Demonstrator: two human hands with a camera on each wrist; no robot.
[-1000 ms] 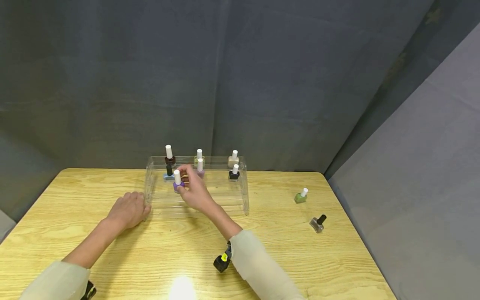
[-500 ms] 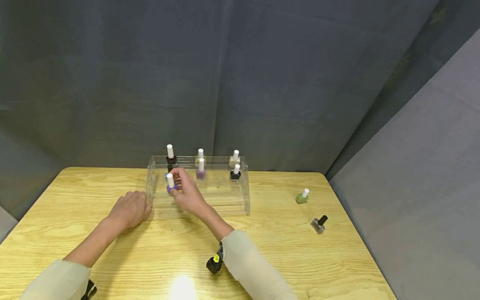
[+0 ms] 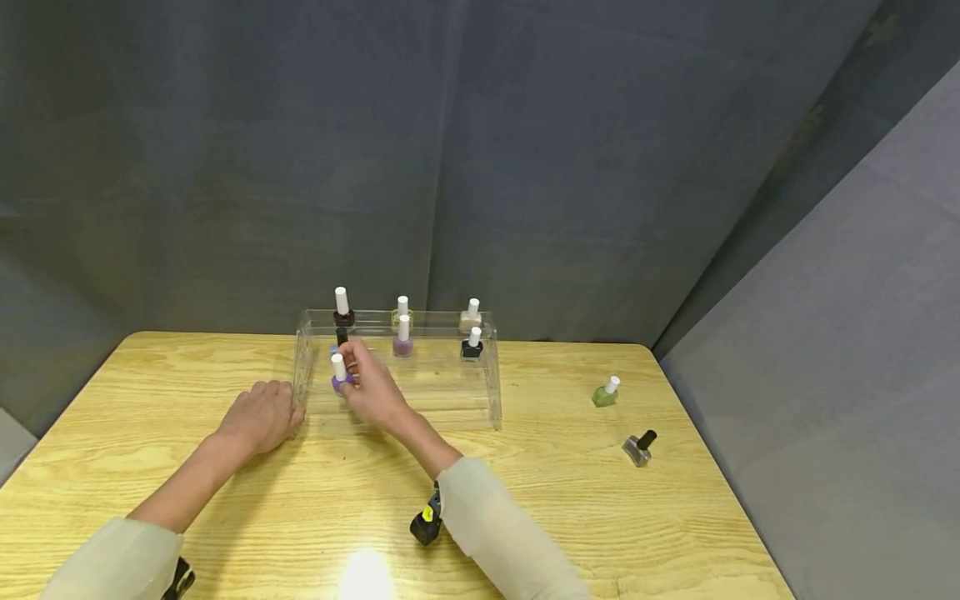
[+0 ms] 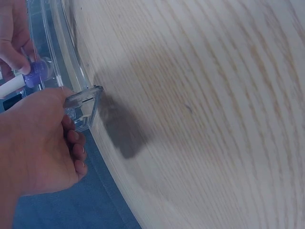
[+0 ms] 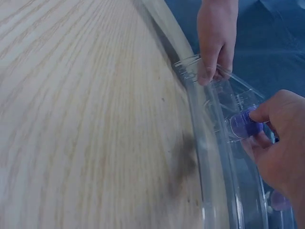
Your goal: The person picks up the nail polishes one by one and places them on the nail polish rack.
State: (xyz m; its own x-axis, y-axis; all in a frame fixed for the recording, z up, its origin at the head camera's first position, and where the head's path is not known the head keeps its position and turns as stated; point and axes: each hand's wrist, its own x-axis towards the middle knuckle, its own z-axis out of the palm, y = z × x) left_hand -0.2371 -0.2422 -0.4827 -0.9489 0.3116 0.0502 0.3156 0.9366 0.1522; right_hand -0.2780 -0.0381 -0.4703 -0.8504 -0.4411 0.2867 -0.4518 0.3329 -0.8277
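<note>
My right hand (image 3: 372,387) pinches a purple nail polish bottle (image 5: 245,125) with a white cap between thumb and fingers. The bottle is upright at the left of a lower step of the clear stepped display rack (image 3: 450,400). My left hand (image 3: 262,417) holds the rack's front left corner, its thumb against the clear plastic in the right wrist view. Behind the purple bottle, a black-capped blue bottle (image 3: 334,350) is partly hidden by my right fingers. A lilac bottle (image 3: 402,346) and a black bottle (image 3: 472,350) share that row.
On the top step stand a dark red bottle (image 3: 343,318), a yellowish bottle (image 3: 402,318) and a beige bottle (image 3: 470,320). To the right on the wooden table (image 3: 540,517) are a green bottle (image 3: 604,396) and a grey black-capped bottle (image 3: 637,452). A dark curtain (image 3: 540,167) hangs behind.
My right hand has carried the purple bottle left and slightly down toward the rack's left end, moving little in the last half second. My left hand has stayed on the rack corner.
</note>
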